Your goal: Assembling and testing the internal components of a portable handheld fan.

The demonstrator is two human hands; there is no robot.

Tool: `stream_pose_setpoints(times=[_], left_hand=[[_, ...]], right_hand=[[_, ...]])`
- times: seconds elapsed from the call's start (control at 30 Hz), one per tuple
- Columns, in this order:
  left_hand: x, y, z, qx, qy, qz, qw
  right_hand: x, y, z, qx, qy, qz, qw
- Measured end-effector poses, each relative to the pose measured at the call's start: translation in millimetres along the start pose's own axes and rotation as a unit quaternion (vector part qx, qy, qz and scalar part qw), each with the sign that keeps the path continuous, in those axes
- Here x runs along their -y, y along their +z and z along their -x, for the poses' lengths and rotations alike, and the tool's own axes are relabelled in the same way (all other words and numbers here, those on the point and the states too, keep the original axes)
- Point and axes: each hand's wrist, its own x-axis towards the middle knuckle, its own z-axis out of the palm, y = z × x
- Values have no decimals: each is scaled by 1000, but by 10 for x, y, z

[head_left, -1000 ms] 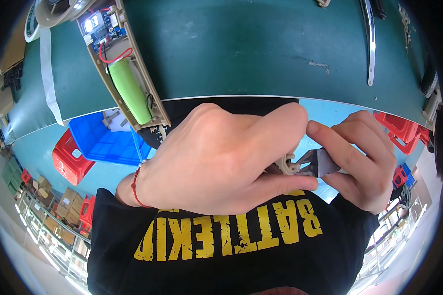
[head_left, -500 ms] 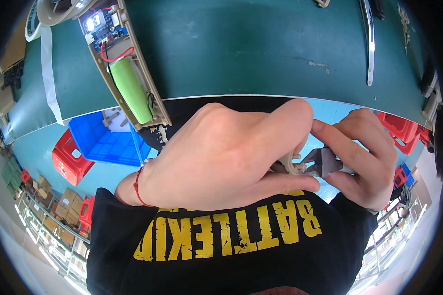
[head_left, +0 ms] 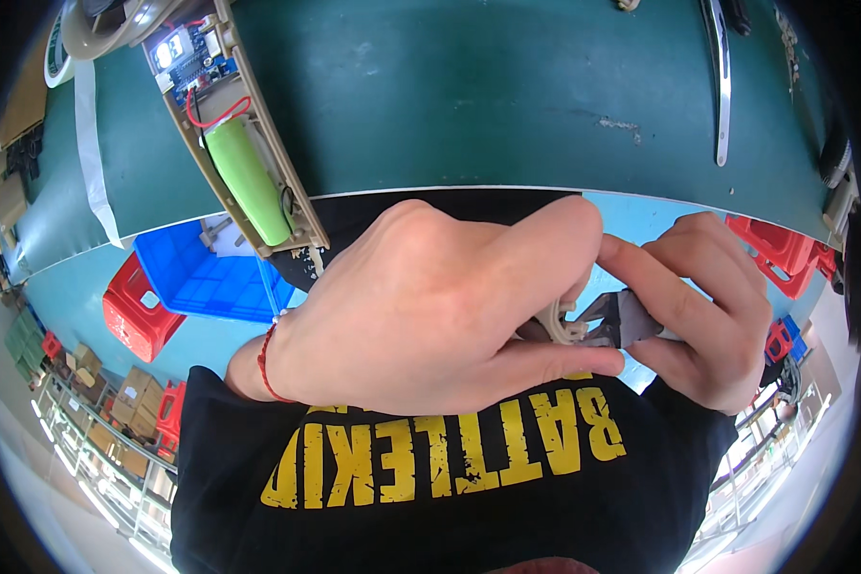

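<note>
My left hand (head_left: pixel 440 297) is closed round a small beige plastic part (head_left: pixel 566 325), most of which the palm and fingers hide. In my right hand (head_left: pixel 713 306), a pair of nippers (head_left: pixel 631 320) is gripped, grey metal jaws toward the left hand; the handles are hidden. The jaw tips are at the beige part, and whether they bite into it I cannot tell. Both hands are in front of my chest, just off the table's near edge. Left of them, a long beige housing (head_left: pixel 292 196) holds a green cylindrical battery (head_left: pixel 249 182), thin wires and a lit blue circuit board (head_left: pixel 196 62).
The green table (head_left: pixel 469 96) has metal tweezers (head_left: pixel 719 96) at its right side. Rolls of tape (head_left: pixel 115 24) and a pale strip (head_left: pixel 91 143) are at the far left. Below the edge are a blue bin (head_left: pixel 201 277) and red stools (head_left: pixel 139 306).
The nippers and my right hand have shifted slightly, still at the beige part. The housing appears a little further left in the view. Both grips stay the same.
</note>
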Motion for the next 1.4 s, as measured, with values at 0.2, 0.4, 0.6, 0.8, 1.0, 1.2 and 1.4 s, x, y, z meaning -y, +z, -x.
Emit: stream_pose_setpoints(times=[0.2,0.4,0.6,0.8,1.0,1.2,1.4], left_hand=[[-20,-37,25,11,-12,67,998],[50,-34,-36,4,30,113,993],[35,24,-20,28,27,137,990],[52,1,-18,28,24,126,991],[47,21,-35,25,21,80,996],[30,48,-43,19,19,75,997],[39,45,-21,22,24,77,996]], right_hand=[[-24,22,41,-36,32,0,999],[-80,3,72,-58,-38,-24,997],[-56,40,58,-52,-65,-17,996],[-67,41,29,-33,-61,-21,997],[-102,63,39,-32,-50,-24,998],[-85,42,69,-39,-49,-14,998],[-76,61,62,-43,-51,-19,998]])
